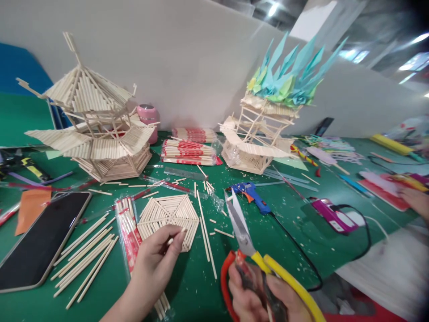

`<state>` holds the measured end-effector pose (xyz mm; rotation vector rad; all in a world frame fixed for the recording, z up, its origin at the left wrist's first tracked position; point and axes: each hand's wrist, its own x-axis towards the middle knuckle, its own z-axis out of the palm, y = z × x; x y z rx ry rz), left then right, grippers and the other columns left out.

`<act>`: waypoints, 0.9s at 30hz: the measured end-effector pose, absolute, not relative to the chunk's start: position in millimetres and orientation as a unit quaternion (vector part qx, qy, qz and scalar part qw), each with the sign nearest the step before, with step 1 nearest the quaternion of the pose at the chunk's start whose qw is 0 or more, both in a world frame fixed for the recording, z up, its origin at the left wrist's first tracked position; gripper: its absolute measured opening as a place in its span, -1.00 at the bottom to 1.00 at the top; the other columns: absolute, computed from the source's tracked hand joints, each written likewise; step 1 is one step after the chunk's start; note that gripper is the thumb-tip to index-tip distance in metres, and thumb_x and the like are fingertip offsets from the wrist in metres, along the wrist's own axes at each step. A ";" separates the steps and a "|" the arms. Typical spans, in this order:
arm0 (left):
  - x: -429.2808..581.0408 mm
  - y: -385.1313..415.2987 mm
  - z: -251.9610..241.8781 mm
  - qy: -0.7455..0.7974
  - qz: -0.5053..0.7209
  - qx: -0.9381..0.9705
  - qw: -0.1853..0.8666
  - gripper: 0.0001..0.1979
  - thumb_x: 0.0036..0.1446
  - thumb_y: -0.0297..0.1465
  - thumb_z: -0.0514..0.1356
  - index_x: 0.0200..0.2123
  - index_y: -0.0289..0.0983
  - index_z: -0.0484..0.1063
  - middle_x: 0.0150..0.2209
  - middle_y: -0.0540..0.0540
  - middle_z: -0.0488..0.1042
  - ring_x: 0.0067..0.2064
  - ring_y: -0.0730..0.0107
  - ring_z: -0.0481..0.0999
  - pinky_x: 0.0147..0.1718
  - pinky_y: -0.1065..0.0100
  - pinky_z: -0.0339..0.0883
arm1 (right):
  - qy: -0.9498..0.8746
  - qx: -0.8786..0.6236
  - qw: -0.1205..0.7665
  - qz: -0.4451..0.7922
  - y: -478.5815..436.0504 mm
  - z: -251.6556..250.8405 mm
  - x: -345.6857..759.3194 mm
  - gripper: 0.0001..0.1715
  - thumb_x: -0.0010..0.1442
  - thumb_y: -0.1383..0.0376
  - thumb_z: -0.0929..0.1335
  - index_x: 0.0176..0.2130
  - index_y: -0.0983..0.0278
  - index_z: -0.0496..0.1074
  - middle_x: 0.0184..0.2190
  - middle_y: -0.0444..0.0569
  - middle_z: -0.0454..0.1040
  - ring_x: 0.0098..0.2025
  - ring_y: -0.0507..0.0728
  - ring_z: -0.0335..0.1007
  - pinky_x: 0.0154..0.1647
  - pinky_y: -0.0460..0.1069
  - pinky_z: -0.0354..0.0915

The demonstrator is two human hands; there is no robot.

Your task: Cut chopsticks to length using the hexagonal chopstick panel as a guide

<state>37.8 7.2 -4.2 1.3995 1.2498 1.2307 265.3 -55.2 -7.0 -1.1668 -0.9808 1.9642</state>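
Observation:
My left hand [162, 255] pinches a short piece of wooden stick [183, 230] between thumb and fingers, most of it hidden. Just beyond it, a hexagonal panel of wooden sticks [170, 208] lies flat on the green table. In my right hand [258, 293] are scissors [240, 223] with yellow and red on the handles, blades slightly apart and pointing away from me. Dark parts among those fingers are blurred. A packet of sticks [128, 228] in red-marked plastic lies under my left forearm, with loose sticks [85, 257] to its left.
Two stick-built pavilions [114, 145] [248, 154] stand at the back, the right one topped with folded blue-green paper. A blue glue gun [251, 192] and its cord lie right of centre. A phone [43, 237] is at left. Another person's hand [415, 199] shows at far right.

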 end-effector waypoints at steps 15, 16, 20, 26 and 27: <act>44.8 14.2 3.0 0.360 0.451 0.248 0.778 -0.85 0.02 -0.33 0.23 -0.41 -0.31 0.47 -0.62 0.09 0.30 -0.67 0.71 0.10 -0.58 0.49 -0.03 | -0.654 -0.724 0.118 0.186 -26.5 24.2 312.9 -0.43 0.04 0.05 0.29 -0.02 0.26 0.14 -0.22 0.10 0.47 -0.22 0.24 0.46 -0.26 0.06 0.40; 45.6 13.9 2.6 0.357 0.445 0.245 0.784 -0.85 0.03 -0.33 0.23 -0.41 -0.31 0.47 -0.62 0.09 0.30 -0.67 0.70 0.11 -0.58 0.48 -0.03 | -0.658 -0.705 0.121 0.236 -26.1 27.9 303.2 -0.43 0.04 0.08 0.30 -0.01 0.27 0.13 -0.23 0.08 0.48 -0.24 0.21 0.47 -0.26 0.03 0.40; 47.9 13.0 2.9 0.347 0.426 0.252 0.797 -0.85 0.02 -0.32 0.22 -0.44 -0.31 0.45 -0.61 0.08 0.30 -0.66 0.67 0.13 -0.57 0.45 -0.04 | -0.656 -0.670 0.117 0.327 -23.2 41.4 263.4 -0.45 -0.06 0.22 0.36 -0.06 0.26 0.20 -0.22 0.05 0.46 -0.20 0.20 0.44 -0.23 0.00 0.40; 45.9 12.7 -0.2 0.363 0.421 0.340 0.759 -0.75 0.04 -0.25 0.21 -0.55 -0.30 0.40 -0.61 0.06 0.30 -0.60 0.61 0.12 -0.55 0.45 -0.06 | -0.656 -0.638 0.124 0.383 -16.7 46.5 246.5 -0.53 -0.09 0.26 0.39 -0.15 0.24 0.24 -0.22 0.03 0.42 -0.19 0.17 0.39 -0.31 -0.06 0.40; 45.1 12.7 -1.4 0.371 0.417 0.358 0.749 -0.75 0.05 -0.24 0.20 -0.53 -0.30 0.41 -0.60 0.06 0.30 -0.58 0.59 0.13 -0.55 0.45 -0.05 | -0.662 -0.633 0.126 0.382 -16.0 46.1 247.1 -0.54 -0.08 0.25 0.39 -0.16 0.23 0.24 -0.22 0.02 0.42 -0.19 0.16 0.39 -0.30 -0.06 0.40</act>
